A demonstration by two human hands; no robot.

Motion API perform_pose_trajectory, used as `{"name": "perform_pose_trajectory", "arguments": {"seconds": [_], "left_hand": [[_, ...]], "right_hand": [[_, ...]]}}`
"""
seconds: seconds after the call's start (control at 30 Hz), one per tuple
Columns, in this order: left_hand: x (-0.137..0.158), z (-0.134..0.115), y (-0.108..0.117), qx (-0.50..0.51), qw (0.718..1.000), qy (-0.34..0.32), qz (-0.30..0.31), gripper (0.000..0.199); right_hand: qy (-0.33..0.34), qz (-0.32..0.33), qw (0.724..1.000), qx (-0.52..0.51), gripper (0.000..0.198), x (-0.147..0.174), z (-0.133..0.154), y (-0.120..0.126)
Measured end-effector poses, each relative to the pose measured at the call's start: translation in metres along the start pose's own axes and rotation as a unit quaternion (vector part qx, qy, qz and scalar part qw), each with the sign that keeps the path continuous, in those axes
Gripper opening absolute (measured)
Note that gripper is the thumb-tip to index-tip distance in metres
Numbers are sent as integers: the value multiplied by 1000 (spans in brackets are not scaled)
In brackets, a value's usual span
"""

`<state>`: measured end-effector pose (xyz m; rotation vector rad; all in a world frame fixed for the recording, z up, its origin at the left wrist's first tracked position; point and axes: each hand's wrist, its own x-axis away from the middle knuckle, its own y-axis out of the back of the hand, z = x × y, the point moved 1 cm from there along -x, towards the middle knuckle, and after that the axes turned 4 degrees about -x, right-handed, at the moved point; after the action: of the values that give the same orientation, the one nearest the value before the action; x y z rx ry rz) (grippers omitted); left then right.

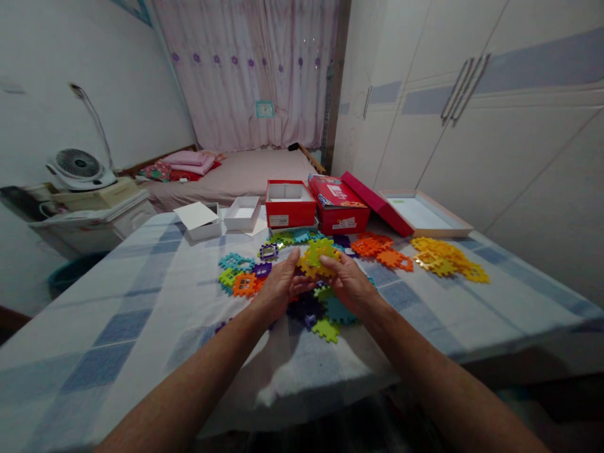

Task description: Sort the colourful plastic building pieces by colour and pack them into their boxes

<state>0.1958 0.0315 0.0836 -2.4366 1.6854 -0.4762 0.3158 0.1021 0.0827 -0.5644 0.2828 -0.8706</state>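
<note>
Forearms (202,368), toothed pieces (318,253) between hands (278,283) (353,284), apparently stacked

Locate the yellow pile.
Head view, right side of the table: the yellow pile lies just right of the orange pile, in front of the shallow open box.

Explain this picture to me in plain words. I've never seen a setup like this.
There is no machine here: these are a person's bare left hand and right hand. The one picture comes from a camera worn on the head, looking forward and down.

The right hand holds lime and yellow notched pieces, thumb on top; the left hand is at their edge, its grip partly hidden.

On the checked cloth, mixed-colour pieces lie below and around the hands. Orange pieces and yellow pieces form piles to the right. Behind stand boxes, among them an open red box and a white box.
</note>
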Motion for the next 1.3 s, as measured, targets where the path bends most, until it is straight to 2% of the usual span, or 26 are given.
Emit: {"name": "perform_pose_trajectory", "arguments": {"seconds": [0.07,0.17,0.3,0.4,0.57,0.67,0.77,0.83,0.9,0.97,1.03,1.1,1.23,1.3], "left_hand": [[3,-2,-3,-89,996,-23,-14,46],[10,-6,0,-194,980,-36,-19,43],[8,-8,10,-213,976,-24,-25,49],[1,-8,8,-217,976,-24,-13,49],[-8,0,-12,-243,969,-26,45,44],[-11,10,-20,-269,959,-44,78,41],[-12,19,-19,-307,945,-82,80,38],[-11,24,-15,-337,931,-126,65,34],[-9,27,-11,-365,911,-187,45,30],[-7,29,-8,-383,890,-244,36,26],[-5,30,-7,-384,884,-265,38,24],[-5,30,-7,-358,900,-244,43,28],[-6,27,-14,-221,960,-165,58,60],[-6,24,-17,-165,976,-132,49,67]], "right_hand": [[2,-36,999,-3,34,4,11,9],[36,-100,994,19,33,8,41,40],[107,-197,971,81,32,16,88,99],[102,-255,952,133,28,23,106,134],[84,-222,940,245,38,28,104,158],[99,-241,915,307,46,27,111,171],[96,-271,883,371,48,29,125,182],[78,-243,872,417,48,32,129,182],[41,-181,874,449,47,36,126,172],[-5,-114,884,454,46,38,116,154],[-41,-63,891,447,46,35,104,133],[-54,-15,889,454,46,28,92,111],[-71,108,875,466,46,12,74,68],[-72,160,866,468,46,6,68,52]]}}
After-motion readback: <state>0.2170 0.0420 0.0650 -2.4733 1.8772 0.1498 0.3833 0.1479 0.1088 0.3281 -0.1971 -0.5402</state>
